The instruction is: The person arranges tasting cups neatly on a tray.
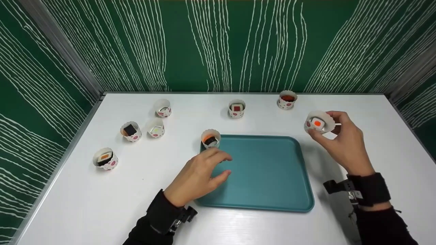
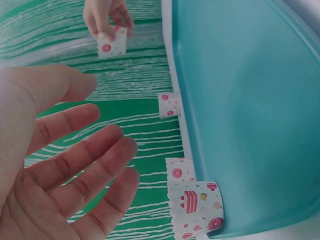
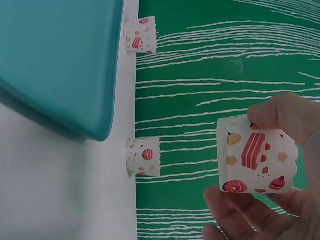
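My right hand [image 1: 351, 146] holds a patterned paper baking cup [image 1: 329, 119] between thumb and fingers, raised at the right of the tray. Inside it sits a small white piece with an orange spot [image 1: 317, 123]. The right wrist view shows the cup's printed side [image 3: 257, 157], with the thumb on one edge and fingers on the opposite one. Over the left part of the teal tray [image 1: 265, 170] hovers my left hand [image 1: 196, 173], fingers apart and nothing in them. Just beyond its fingers, a cup with an orange and black piece [image 1: 210, 139] stands at the tray's back left corner.
Several similar cups stand on the white table [image 1: 85, 204]: left, a cup with a black-topped piece [image 1: 131, 131] and a cup with a white, orange and black piece [image 1: 105, 159]; behind the tray, a cup with a red-centred piece [image 1: 236, 109]. Green walls [image 1: 238, 44] enclose the table.
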Demonstrator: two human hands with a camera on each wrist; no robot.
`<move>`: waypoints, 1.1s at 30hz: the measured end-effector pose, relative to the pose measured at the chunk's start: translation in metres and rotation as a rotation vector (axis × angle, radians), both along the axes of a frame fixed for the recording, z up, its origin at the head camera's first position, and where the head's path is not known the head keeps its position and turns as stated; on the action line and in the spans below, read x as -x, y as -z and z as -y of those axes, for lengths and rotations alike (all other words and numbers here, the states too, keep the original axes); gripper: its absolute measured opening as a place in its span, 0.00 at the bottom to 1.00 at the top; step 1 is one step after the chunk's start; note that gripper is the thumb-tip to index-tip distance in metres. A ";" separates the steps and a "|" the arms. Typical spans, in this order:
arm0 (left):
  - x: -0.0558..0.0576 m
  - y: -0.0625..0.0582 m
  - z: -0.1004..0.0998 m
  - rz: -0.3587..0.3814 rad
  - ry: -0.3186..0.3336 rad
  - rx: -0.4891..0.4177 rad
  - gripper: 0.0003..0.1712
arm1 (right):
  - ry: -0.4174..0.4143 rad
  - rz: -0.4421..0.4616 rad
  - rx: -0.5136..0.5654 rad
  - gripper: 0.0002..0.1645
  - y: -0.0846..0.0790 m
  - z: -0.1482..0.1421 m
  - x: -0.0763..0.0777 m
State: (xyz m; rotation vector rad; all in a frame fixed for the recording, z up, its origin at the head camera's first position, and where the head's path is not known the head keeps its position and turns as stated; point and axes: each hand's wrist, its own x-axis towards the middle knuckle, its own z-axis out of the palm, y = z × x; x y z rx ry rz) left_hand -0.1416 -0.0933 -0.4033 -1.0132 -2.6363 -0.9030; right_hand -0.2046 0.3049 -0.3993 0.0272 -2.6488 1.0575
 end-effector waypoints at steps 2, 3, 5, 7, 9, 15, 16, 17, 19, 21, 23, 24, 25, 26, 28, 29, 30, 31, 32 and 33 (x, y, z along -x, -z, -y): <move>0.000 0.000 0.000 0.001 0.000 0.002 0.17 | -0.012 -0.003 -0.001 0.40 -0.001 0.002 -0.002; -0.001 -0.001 0.000 0.000 -0.001 0.004 0.17 | -0.013 -0.003 -0.003 0.40 -0.001 0.003 -0.003; -0.001 -0.001 0.000 0.000 -0.001 0.005 0.17 | -0.018 -0.004 -0.005 0.40 -0.003 0.005 -0.006; -0.001 -0.001 0.000 -0.001 -0.003 0.003 0.17 | -0.025 -0.005 -0.002 0.40 -0.005 0.006 -0.007; -0.001 -0.002 0.000 0.000 -0.006 0.002 0.18 | -0.031 -0.007 0.001 0.40 -0.006 0.008 -0.009; -0.002 -0.003 0.000 0.013 -0.014 -0.006 0.19 | -0.065 -0.015 0.017 0.40 -0.010 0.015 -0.013; -0.002 -0.004 -0.001 0.015 -0.015 -0.007 0.19 | -0.073 -0.017 0.018 0.40 -0.010 0.016 -0.013; -0.002 -0.004 -0.001 0.017 -0.013 -0.009 0.19 | -0.078 -0.020 0.020 0.40 -0.010 0.018 -0.014; -0.002 -0.005 -0.002 0.017 -0.011 -0.014 0.20 | -0.091 -0.024 0.025 0.40 -0.011 0.020 -0.015; -0.001 -0.006 -0.003 0.012 -0.004 -0.019 0.20 | -0.101 -0.033 0.027 0.39 -0.012 0.022 -0.015; 0.000 -0.008 -0.006 0.005 0.004 -0.023 0.20 | -0.110 -0.041 0.032 0.39 -0.013 0.025 -0.017; 0.000 -0.009 -0.007 0.000 0.006 -0.025 0.20 | -0.117 -0.044 0.033 0.38 -0.014 0.026 -0.018; 0.001 -0.010 -0.009 -0.003 0.009 -0.027 0.21 | -0.123 -0.047 0.030 0.38 -0.015 0.027 -0.019; 0.002 -0.012 -0.010 -0.005 0.011 -0.029 0.21 | -0.127 -0.050 0.029 0.38 -0.016 0.028 -0.020; 0.003 -0.016 -0.013 -0.010 0.006 -0.030 0.22 | -0.139 -0.058 0.032 0.37 -0.018 0.032 -0.022; 0.003 -0.018 -0.014 -0.010 0.004 -0.032 0.23 | -0.147 -0.064 0.035 0.36 -0.018 0.033 -0.023; 0.003 -0.020 -0.015 -0.011 -0.001 -0.034 0.23 | -0.155 -0.070 0.034 0.36 -0.019 0.035 -0.024; 0.004 -0.022 -0.016 -0.010 -0.004 -0.034 0.24 | -0.161 -0.077 0.036 0.36 -0.020 0.037 -0.025; 0.004 -0.024 -0.017 -0.011 -0.008 -0.036 0.25 | -0.170 -0.085 0.040 0.36 -0.021 0.039 -0.026; 0.004 -0.026 -0.018 -0.013 -0.011 -0.035 0.25 | -0.180 -0.091 0.043 0.36 -0.022 0.041 -0.027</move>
